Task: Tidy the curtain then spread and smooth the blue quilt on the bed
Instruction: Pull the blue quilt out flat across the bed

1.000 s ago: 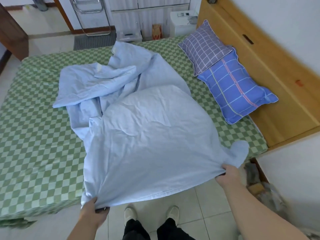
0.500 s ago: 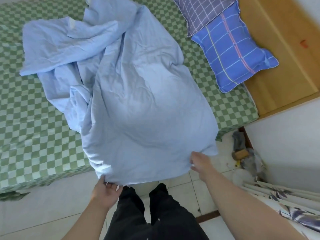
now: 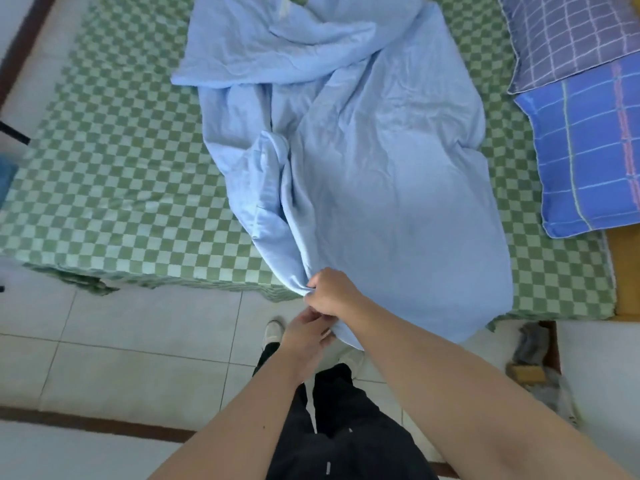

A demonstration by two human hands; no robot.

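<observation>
The light blue quilt (image 3: 374,174) lies crumpled and bunched across the bed, whose green checked sheet (image 3: 114,174) shows on both sides of it. The quilt's near edge hangs over the bed's front side. My right hand (image 3: 330,292) pinches that near edge at the bed's front. Just below, touching it, my left hand (image 3: 306,332) grips the same edge. The curtain is out of view.
Two checked pillows, a purple-grey pillow (image 3: 568,36) and a bright blue pillow (image 3: 588,150), lie at the right by the wooden headboard (image 3: 623,271). White floor tiles (image 3: 121,341) lie in front of the bed. Clutter (image 3: 530,355) sits on the floor by the bed's right corner.
My hands were spread wide apart along the quilt's near edge; now they have come together at one spot on it. The quilt has settled lower and narrower on the bed.
</observation>
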